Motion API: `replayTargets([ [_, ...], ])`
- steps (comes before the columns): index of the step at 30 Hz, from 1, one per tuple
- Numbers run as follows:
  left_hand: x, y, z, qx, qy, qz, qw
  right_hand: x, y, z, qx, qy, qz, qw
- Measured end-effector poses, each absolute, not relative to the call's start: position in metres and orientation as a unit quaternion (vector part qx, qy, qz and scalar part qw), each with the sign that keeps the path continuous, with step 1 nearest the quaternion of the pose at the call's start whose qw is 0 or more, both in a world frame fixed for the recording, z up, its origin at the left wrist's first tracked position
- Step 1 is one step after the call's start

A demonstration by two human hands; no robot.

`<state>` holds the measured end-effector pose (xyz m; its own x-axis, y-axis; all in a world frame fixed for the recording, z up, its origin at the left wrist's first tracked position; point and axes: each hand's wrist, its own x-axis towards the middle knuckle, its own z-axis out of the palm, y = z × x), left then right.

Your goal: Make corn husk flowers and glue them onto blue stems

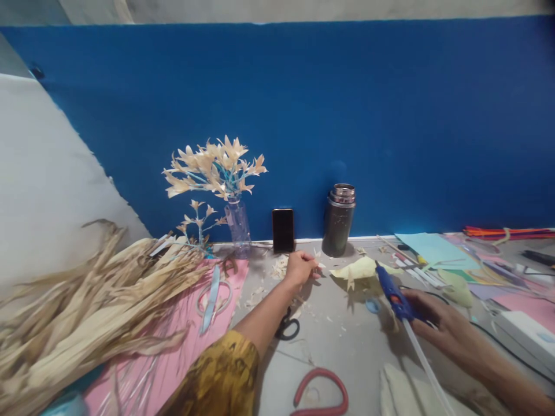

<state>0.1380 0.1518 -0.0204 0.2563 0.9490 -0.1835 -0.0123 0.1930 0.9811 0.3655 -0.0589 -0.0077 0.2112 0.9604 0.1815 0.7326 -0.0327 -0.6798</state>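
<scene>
My right hand (427, 318) grips a blue glue gun (392, 292), its nozzle pointing up and left and a long pale glue stick (422, 358) trailing from its back. My left hand (302, 268) reaches forward over the table with its fingers drawn together. Small pale husk bits (280, 267) lie around it, and whatever its fingertips hold is too small to make out. Between the hands, near the nozzle, lies a pale yellow sheet (355, 269). Black-handled scissors (287, 326) are partly covered by my left forearm.
Dried corn husks (108, 306) heap over pink paper (229, 289) at left, with scissors (213, 297) on it. Husk flowers (217, 164) stand in a clear bottle (237, 228). A phone (283, 231) and dark flask (339, 222) stand by the blue wall. Red handles (342, 387) lie in front.
</scene>
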Motion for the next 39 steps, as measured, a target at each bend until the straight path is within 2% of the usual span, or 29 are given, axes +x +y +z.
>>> replayTargets([
  [6, 0.153, 0.147, -0.019, 0.493, 0.443, 0.395, 0.636, 0.335, -0.049, 0.005, -0.674, -0.649, 0.23, 0.266],
  [10, 0.161, 0.158, -0.028, 0.514, 0.463, 0.395, 0.605, 0.316, -0.038, -0.002, -0.688, -0.662, 0.217, 0.201],
  [13, 0.162, 0.163, -0.035, 0.544, 0.472, 0.393, 0.571, 0.318, -0.039, -0.004, -0.687, -0.665, 0.228, 0.185],
  [16, 0.161, 0.162, -0.04, 0.575, 0.467, 0.393, 0.546, 0.338, -0.053, -0.003, -0.669, -0.655, 0.266, 0.232],
  [22, 0.158, 0.158, -0.033, 0.571, 0.449, 0.424, 0.54, 0.377, -0.074, 0.013, -0.653, -0.474, 0.333, 0.488],
  [24, 0.156, 0.157, -0.023, 0.553, 0.441, 0.448, 0.546, 0.371, -0.064, 0.023, -0.621, -0.456, 0.355, 0.53],
  [30, 0.13, 0.139, 0.009, 0.521, 0.412, 0.479, 0.574, 0.323, -0.022, 0.013, -0.617, -0.537, 0.352, 0.455],
  [35, 0.11, 0.115, 0.011, 0.502, 0.414, 0.46, 0.605, 0.306, -0.028, -0.017, -0.629, -0.551, 0.352, 0.421],
  [39, 0.108, 0.11, 0.013, 0.494, 0.408, 0.454, 0.62, 0.306, -0.034, -0.018, -0.634, -0.569, 0.334, 0.404],
])
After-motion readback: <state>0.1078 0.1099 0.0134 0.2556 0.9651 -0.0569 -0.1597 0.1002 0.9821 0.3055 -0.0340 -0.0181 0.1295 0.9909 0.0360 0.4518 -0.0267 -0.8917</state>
